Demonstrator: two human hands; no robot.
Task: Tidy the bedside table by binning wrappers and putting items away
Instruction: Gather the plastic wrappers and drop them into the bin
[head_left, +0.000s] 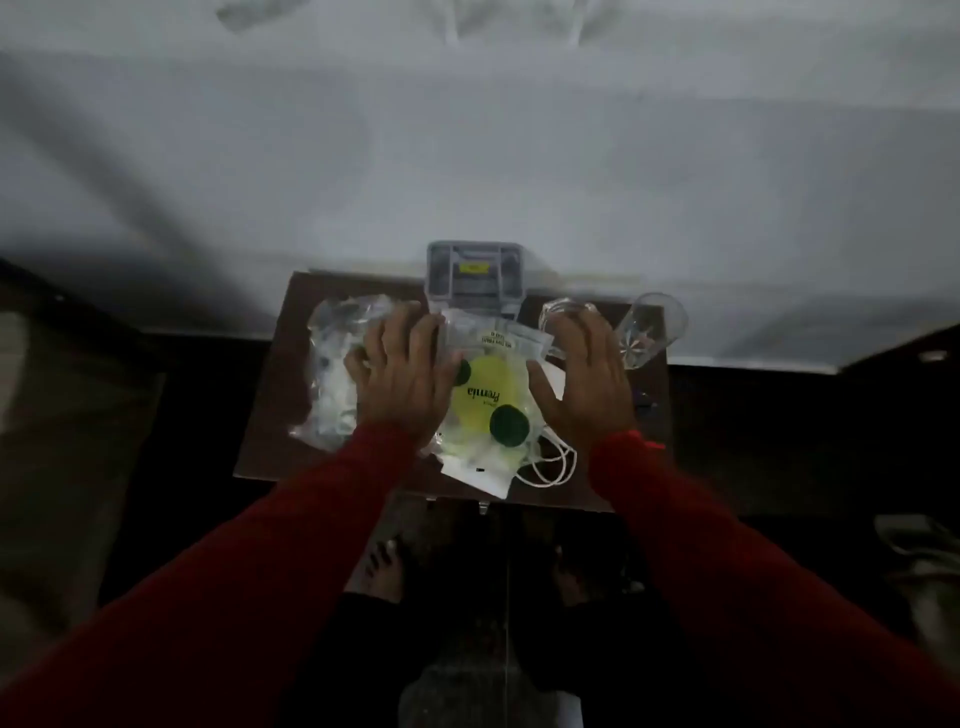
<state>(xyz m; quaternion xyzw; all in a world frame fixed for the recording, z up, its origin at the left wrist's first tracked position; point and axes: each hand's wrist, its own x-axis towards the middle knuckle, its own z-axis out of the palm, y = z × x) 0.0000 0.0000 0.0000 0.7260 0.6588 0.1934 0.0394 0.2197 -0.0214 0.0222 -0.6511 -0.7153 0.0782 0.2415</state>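
The yellow wrapper (485, 402) lies at the centre of the frame on the small brown table (270, 415), on top of white packets (493, 335) and papers. Left of it sits a clear bag (332, 374) of crumpled plastic. A white cord (553, 462) loops out from under the pile at its lower right.

My left hand (402, 374) is spread flat, fingers straight, lying across the edge of the wrapper and the bag; its grip holds nothing. My right hand (584, 374) hovers open just right of the pile, fingers relaxed, also holding nothing. Whether it touches anything, I cannot tell.

Just beyond my right fingers, at the table's upper right, stands a clear glass (649, 330), with what looks like a second clear one (563, 317) beside it. A grey box (472, 275) sits at the back edge, against the white bed (467, 156).

The risk, I judge, is the glass: a careless sweep of my right hand could tip it off the edge. Gathering the pile whole could also snag the cord and drag it into the bin with the wrappers. The light is dim, so small items may be missed.
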